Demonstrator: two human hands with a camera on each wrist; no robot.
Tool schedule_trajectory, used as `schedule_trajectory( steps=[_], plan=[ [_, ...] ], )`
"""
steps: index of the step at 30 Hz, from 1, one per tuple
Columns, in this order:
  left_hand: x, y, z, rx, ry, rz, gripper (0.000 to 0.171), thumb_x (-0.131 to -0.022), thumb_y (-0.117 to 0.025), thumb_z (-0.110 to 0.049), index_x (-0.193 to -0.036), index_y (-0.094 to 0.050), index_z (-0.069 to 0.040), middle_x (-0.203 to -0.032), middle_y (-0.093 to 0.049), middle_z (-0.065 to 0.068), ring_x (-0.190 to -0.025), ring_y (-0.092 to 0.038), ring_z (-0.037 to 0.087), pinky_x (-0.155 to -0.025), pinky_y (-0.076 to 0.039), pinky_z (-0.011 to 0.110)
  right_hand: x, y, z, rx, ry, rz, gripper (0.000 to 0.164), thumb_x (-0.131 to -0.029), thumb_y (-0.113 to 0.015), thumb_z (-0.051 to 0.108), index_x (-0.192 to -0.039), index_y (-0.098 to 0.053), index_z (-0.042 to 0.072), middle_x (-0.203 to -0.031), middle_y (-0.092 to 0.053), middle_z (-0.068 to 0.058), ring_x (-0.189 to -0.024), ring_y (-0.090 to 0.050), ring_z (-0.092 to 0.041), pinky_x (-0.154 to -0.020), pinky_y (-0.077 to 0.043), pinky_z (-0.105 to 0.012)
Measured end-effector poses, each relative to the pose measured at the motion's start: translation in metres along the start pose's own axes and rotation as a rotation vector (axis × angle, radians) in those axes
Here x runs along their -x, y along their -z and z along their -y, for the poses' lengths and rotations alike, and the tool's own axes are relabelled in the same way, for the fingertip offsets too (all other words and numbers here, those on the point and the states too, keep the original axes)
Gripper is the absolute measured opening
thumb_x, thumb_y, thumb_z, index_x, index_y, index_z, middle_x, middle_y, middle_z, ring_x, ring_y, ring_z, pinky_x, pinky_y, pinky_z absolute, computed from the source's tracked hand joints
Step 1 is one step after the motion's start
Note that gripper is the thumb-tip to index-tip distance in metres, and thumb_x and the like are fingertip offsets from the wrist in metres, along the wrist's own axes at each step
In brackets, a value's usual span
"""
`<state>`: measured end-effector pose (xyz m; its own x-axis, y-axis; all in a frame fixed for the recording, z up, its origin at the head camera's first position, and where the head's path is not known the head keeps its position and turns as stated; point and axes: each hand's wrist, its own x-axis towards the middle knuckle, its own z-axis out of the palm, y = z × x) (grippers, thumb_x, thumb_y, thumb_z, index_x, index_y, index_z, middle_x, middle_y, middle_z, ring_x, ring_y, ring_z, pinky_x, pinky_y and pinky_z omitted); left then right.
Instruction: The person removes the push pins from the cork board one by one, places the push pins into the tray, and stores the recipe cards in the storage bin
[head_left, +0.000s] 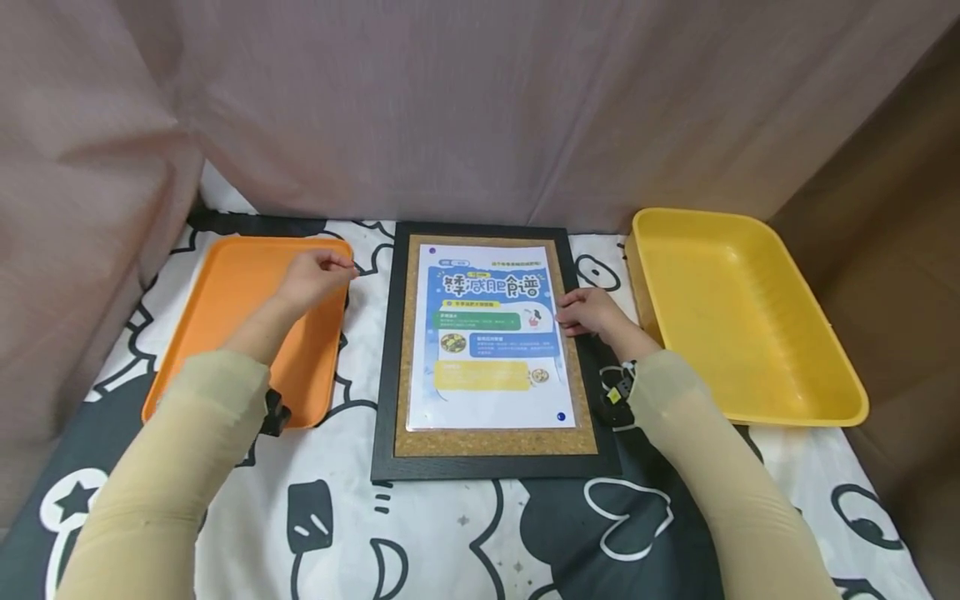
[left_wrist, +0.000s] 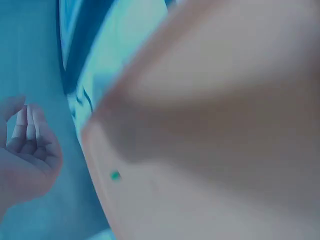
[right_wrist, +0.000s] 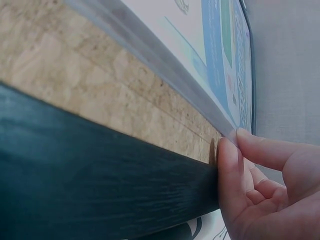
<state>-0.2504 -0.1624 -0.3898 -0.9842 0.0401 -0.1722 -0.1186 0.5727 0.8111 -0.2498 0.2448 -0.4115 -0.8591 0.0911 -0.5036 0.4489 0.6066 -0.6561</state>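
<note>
My left hand (head_left: 318, 273) hovers over the far right corner of the orange tray (head_left: 311, 367), fingers curled toward the thumb. In the left wrist view no thing shows between its fingertips, though something small could be hidden there. A small green-looking spot (left_wrist: 115, 175) lies on the tray there; its kind is unclear. My right hand (head_left: 591, 312) pinches the right edge of a printed sheet (head_left: 491, 404) between thumb and forefinger, lifting that edge slightly off the cork board (head_left: 495, 443). Round blue pins mark the sheet's top left corner (head_left: 432, 251) and bottom right corner (head_left: 561, 417).
A deep yellow tub (head_left: 757, 333) stands to the right of the board's black frame (head_left: 495, 468). Under everything lies a black and white patterned cloth (head_left: 450, 542). Behind hangs a greyish pink curtain (head_left: 450, 108).
</note>
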Motion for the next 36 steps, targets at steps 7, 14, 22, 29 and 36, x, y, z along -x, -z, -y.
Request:
schedule_trajectory(
  steps=[7,14,22,29,36],
  plan=[
    [0.001,-0.031,-0.03,0.032,-0.032,0.102,0.027,-0.091,-0.059,-0.023,-0.109,-0.058,-0.004,-0.1,-0.06,0.011,-0.09,-0.051,0.024,-0.073,-0.041,0.026,0.0,0.0,-0.002,-0.003,-0.005,0.013,0.038,-0.093,-0.056,0.013,-0.128,-0.048,0.0,-0.115,-0.057,-0.019,-0.07,-0.061,-0.01,-0.066,-0.053,-0.02],
    [0.009,-0.06,-0.058,0.037,-0.15,0.19,0.023,-0.09,-0.06,-0.019,-0.105,-0.06,-0.003,-0.096,-0.06,0.011,-0.087,-0.052,0.023,-0.073,-0.042,0.026,-0.001,0.002,-0.004,-0.004,-0.008,0.009,0.038,-0.093,-0.056,0.013,-0.128,-0.048,0.0,-0.115,-0.058,-0.019,-0.07,-0.061,-0.009,-0.066,-0.053,-0.019],
    [0.018,-0.092,-0.084,0.041,-0.229,0.319,0.02,-0.088,-0.063,-0.02,-0.102,-0.063,-0.006,-0.094,-0.059,0.007,-0.084,-0.052,0.018,-0.07,-0.042,0.023,0.0,0.002,-0.004,-0.014,-0.016,0.005,0.037,-0.092,-0.057,0.013,-0.126,-0.05,0.001,-0.115,-0.058,-0.018,-0.07,-0.061,-0.01,-0.065,-0.054,-0.02],
    [0.023,-0.117,-0.096,0.01,-0.273,0.437,0.027,-0.086,-0.065,-0.021,-0.108,-0.064,-0.004,-0.095,-0.063,0.005,-0.086,-0.054,0.017,-0.072,-0.042,0.024,0.002,0.002,-0.001,-0.019,-0.004,0.011,0.038,-0.092,-0.057,0.014,-0.127,-0.05,0.001,-0.116,-0.057,-0.019,-0.07,-0.061,-0.009,-0.066,-0.054,-0.02],
    [0.034,-0.148,-0.094,-0.009,-0.299,0.57,0.026,-0.086,-0.065,-0.017,-0.108,-0.064,-0.003,-0.092,-0.065,0.005,-0.079,-0.057,0.013,-0.068,-0.044,0.02,0.002,0.003,0.001,-0.024,-0.003,0.02,0.039,-0.093,-0.056,0.014,-0.128,-0.048,0.001,-0.117,-0.057,-0.02,-0.071,-0.062,-0.01,-0.067,-0.054,-0.02]
  ],
)
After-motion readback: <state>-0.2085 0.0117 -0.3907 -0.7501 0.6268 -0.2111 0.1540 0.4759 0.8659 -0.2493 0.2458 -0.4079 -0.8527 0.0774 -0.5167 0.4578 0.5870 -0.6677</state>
